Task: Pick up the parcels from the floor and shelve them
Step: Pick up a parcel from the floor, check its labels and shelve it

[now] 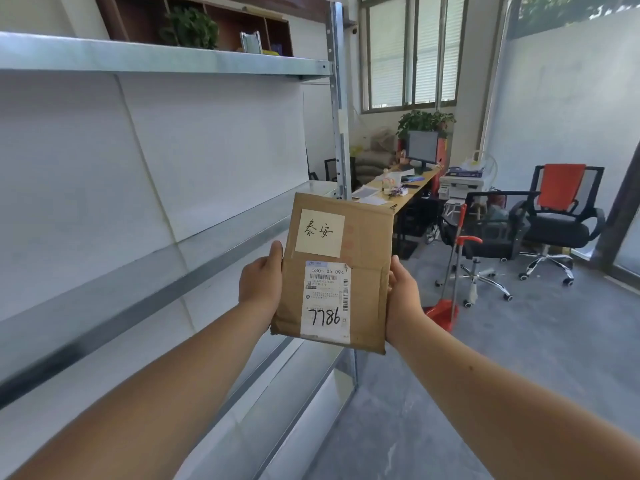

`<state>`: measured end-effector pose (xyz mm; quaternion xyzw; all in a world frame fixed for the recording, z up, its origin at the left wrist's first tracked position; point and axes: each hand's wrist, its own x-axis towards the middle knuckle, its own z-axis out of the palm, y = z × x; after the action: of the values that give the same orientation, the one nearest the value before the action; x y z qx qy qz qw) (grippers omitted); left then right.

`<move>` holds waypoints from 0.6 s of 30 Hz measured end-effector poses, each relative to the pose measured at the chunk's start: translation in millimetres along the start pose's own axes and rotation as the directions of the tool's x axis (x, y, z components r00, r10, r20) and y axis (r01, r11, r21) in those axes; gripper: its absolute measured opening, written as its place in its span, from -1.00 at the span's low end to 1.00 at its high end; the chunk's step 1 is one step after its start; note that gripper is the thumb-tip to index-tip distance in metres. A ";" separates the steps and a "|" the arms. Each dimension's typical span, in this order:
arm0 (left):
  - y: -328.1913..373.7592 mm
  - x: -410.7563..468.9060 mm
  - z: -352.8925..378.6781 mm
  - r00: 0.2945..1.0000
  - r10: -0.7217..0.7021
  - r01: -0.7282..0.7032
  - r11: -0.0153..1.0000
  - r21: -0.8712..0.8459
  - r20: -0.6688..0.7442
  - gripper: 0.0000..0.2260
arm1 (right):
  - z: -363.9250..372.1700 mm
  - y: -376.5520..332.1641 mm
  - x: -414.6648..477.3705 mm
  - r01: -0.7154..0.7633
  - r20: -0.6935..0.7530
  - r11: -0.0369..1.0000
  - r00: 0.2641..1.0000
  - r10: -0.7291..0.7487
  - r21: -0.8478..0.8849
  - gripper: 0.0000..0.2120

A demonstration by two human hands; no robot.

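I hold a flat brown cardboard parcel (367, 271) upright in front of me, with both arms stretched out. It carries a yellow note with handwriting and a white shipping label marked 7786. My left hand (259, 282) grips its left edge, thumb on the front. My right hand (403, 296) grips its right edge. The metal shelving unit (194, 244) stands to my left, and the parcel hangs just off its right end, level with the middle shelf. No other parcels are in view.
The shelf upright (341, 133) rises just behind the parcel. A red dustpan and broom (450, 299) stand on the grey floor to the right. Beyond them are two office chairs (554, 223) and a desk (398, 192) with a monitor.
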<state>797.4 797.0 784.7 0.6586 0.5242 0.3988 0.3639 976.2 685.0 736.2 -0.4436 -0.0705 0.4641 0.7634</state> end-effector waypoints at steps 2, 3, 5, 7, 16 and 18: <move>-1.9 1.0 11.6 1.000 0.014 -0.012 0.995 0.095 -0.020 -0.41 | -8.7 2.9 11.0 -0.031 -0.018 1.000 0.999 0.031 0.003 -0.43; -1.9 1.8 17.8 0.999 0.029 -0.025 0.989 0.146 -0.024 -0.40 | -12.0 3.3 16.2 -0.050 -0.025 0.999 0.998 0.050 0.006 -0.44; -3.2 6.3 31.5 0.998 0.051 -0.043 0.971 0.233 -0.029 -0.39 | -17.5 3.1 22.5 -0.084 -0.022 0.996 0.996 0.084 0.011 -0.46; -5.2 13.0 42.5 0.996 0.083 -0.066 0.950 0.306 -0.045 -0.38 | -21.6 4.6 31.4 -0.118 -0.006 0.993 0.993 0.118 0.028 -0.43; -40.8 62.9 89.5 0.997 0.081 -0.077 0.929 0.363 0.005 -0.46 | -33.3 20.0 92.9 -0.205 -0.062 0.976 0.976 0.210 0.077 -0.47; -48.7 79.5 100.3 0.997 0.071 -0.073 0.927 0.369 0.020 -0.49 | -33.1 26.9 108.5 -0.214 -0.088 0.973 0.971 0.221 0.082 -0.47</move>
<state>879.3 877.9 710.6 0.7352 0.5642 0.3043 0.2204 1036.7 753.1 663.5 -0.4431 0.0323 0.5251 0.7258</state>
